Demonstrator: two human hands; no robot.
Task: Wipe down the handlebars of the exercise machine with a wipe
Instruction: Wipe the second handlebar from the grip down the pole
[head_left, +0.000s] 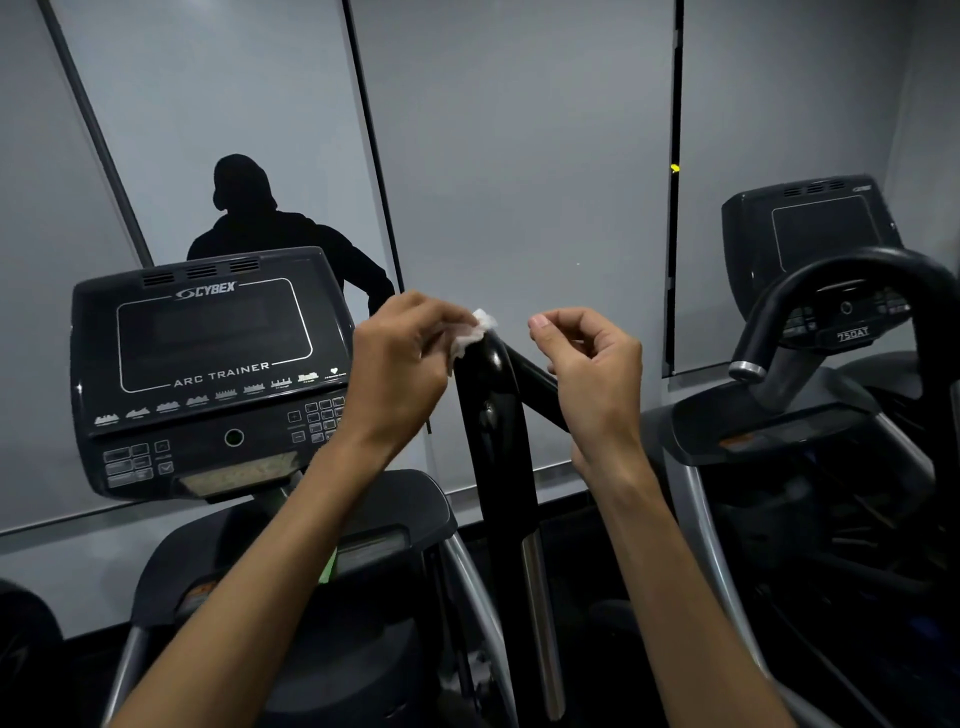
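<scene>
A black upright handlebar (496, 431) of the exercise machine rises in the middle of the view, with a silver section lower down. My left hand (402, 364) grips a crumpled white wipe (475, 332) and holds it against the top left of the handlebar. My right hand (589, 374) hovers just right of the bar with fingers loosely curled and holds nothing. It partly hides a second black bar slanting down to the right.
The machine's console (208, 364), marked Cybex Arc Trainer, stands at the left. A second machine with a curved black handlebar (852, 280) and console stands at the right. Grey wall panels are behind, and a dark silhouette of a person shows above the console.
</scene>
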